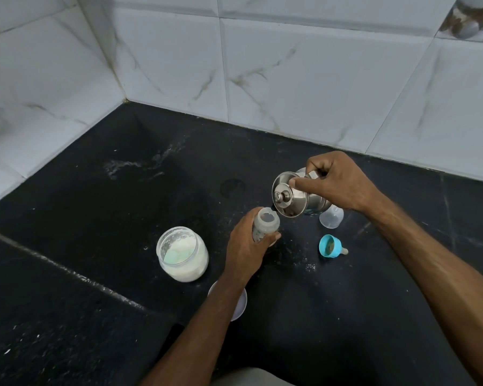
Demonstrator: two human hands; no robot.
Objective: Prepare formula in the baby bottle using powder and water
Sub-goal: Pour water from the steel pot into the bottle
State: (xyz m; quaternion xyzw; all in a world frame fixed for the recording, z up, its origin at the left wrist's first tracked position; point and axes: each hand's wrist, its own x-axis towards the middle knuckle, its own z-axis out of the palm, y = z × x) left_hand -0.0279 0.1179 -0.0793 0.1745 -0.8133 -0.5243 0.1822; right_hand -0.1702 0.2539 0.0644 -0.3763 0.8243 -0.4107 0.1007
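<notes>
My left hand (246, 249) grips the open baby bottle (266, 224), held upright just above the black counter. My right hand (338, 182) holds a steel jug (293, 196) tipped toward the bottle, its lidded mouth right over the bottle's opening, with my index finger pressed on the lid. An open glass jar of white powder (182, 254) stands to the left of the bottle. The bottle's blue collar with its teat (331, 246) lies on its side to the right. A clear bottle cap (331, 217) sits behind it, partly hidden by the jug.
A white lid (239, 305) lies on the counter (95, 207) under my left forearm. White marbled tile walls (304, 73) close off the back and left, meeting in a corner. Specks of powder are scattered on the counter around the bottle.
</notes>
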